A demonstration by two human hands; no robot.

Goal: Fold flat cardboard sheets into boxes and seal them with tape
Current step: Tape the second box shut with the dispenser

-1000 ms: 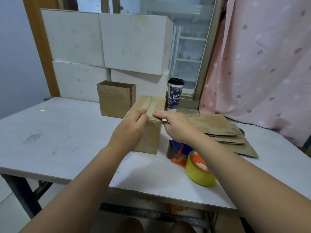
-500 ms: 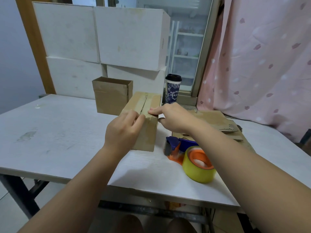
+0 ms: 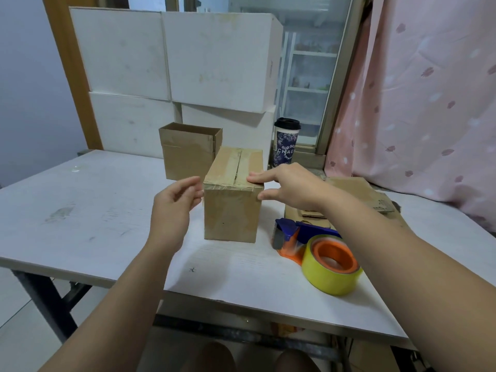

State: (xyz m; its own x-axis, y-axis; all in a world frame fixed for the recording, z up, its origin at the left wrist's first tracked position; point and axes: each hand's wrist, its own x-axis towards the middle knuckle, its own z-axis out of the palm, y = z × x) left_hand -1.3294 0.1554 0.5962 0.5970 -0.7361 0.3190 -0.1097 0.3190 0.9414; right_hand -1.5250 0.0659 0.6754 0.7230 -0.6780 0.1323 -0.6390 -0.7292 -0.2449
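Cardboard box (image 3: 230,210): right hand (image 3: 290,186) pinches top right corner; left hand (image 3: 174,208) released, loosely curled beside left edge.

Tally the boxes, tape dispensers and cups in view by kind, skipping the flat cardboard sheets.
Brown cardboard boxes: 2 (taped box, open-topped box)
Large white boxes: 4
Blue-and-orange tape dispenser with yellow roll: 1
Black-lidded patterned paper cup: 1
Total: 8

Two brown boxes (image 3: 232,208) (image 3: 188,154) (one open-topped), four white boxes (image 3: 120,52) (image 3: 217,57) (image 3: 131,122) (image 3: 228,124), one tape dispenser (image 3: 303,232), one cup (image 3: 285,142).
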